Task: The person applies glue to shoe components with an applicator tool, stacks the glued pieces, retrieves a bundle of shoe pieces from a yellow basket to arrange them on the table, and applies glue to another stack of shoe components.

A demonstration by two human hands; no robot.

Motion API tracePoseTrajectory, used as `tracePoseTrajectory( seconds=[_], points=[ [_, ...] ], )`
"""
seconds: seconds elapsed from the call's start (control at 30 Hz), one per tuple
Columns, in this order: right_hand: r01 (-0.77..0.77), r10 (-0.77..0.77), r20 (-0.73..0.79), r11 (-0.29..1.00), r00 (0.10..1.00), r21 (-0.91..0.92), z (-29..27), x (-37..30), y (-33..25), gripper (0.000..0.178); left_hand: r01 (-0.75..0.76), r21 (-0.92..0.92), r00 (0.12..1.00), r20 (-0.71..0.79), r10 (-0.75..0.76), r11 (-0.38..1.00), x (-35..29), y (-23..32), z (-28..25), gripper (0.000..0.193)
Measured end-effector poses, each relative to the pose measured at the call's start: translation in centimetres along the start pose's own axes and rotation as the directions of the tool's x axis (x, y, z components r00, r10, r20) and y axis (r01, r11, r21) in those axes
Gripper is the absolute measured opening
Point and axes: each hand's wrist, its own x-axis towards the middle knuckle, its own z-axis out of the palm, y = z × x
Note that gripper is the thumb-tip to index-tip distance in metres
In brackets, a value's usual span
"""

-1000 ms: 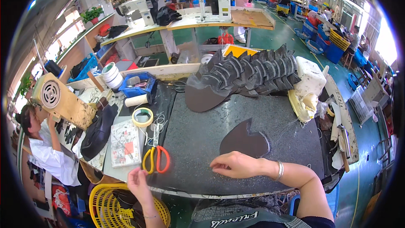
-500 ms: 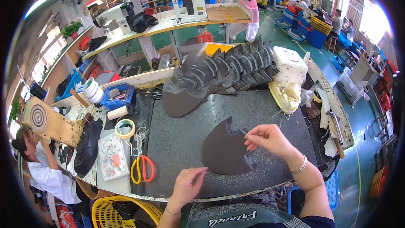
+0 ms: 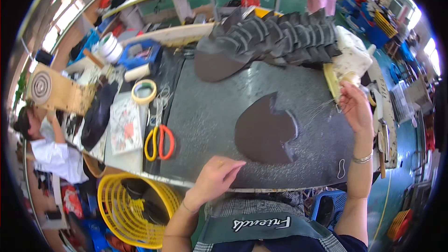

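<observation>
Right hand at the jug, dark piece flat on the mat

From where I stand, the dark piece [image 3: 263, 133] lies flat near the middle of the grey mat [image 3: 205, 112], its round side to the left and its notched, pointed side to the right. Neither hand covers it.

The left hand [image 3: 217, 177] is over the mat's near edge, thumb and fingers drawn together, the tips just beside the piece's lower left. I cannot tell whether anything is pinched there. The right hand [image 3: 357, 109] is raised at the cut-open yellowish base of the white jug [image 3: 352, 51], fingers bent; whether they grasp anything, I cannot tell either. Fine threads [image 3: 322, 108] stretch over the mat between jug and piece.

Behind, a long pile [image 3: 275, 42] of similar pieces overlaps in rows (rather like scales) and runs up to the jug. To the left lie the scissors [image 3: 161, 151], one handle yellow and one red, with a roll of tape [image 3: 153, 94] beyond them and a blue tray [image 3: 151, 55] farther back. A yellow basket [image 3: 109, 214] stands below the table's edge. Farther left, a co-worker [image 3: 53, 156] in white sits by a beige machine [image 3: 60, 88].
</observation>
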Motion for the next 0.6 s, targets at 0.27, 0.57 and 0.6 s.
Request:
tracePoseTrajectory(
  seconds=[0.27, 0.57, 0.6],
  points=[
    [-0.125, 0.133, 0.133, 0.990, 0.982, -0.066, -3.8, 5.6, 3.2, 0.042, 0.078, -0.014, 0.962, -0.262, -0.079, 0.997, -5.3, -2.7, -2.3, 0.029],
    [-0.014, 0.035, 0.193, 0.994, 0.981, -0.110, -5.2, 9.1, -2.2, 0.048, 0.466, -0.552, 0.358, -0.597, -0.718, 0.691, -11.8, -4.0, -5.0, 0.020],
    [0.001, -0.006, 0.179, 1.000, 0.984, 0.026, -5.7, 9.5, -1.1, 0.052, 0.439, -0.575, 0.320, -0.618, -0.718, 0.691, -12.0, -4.3, -4.9, 0.021]
  ],
)
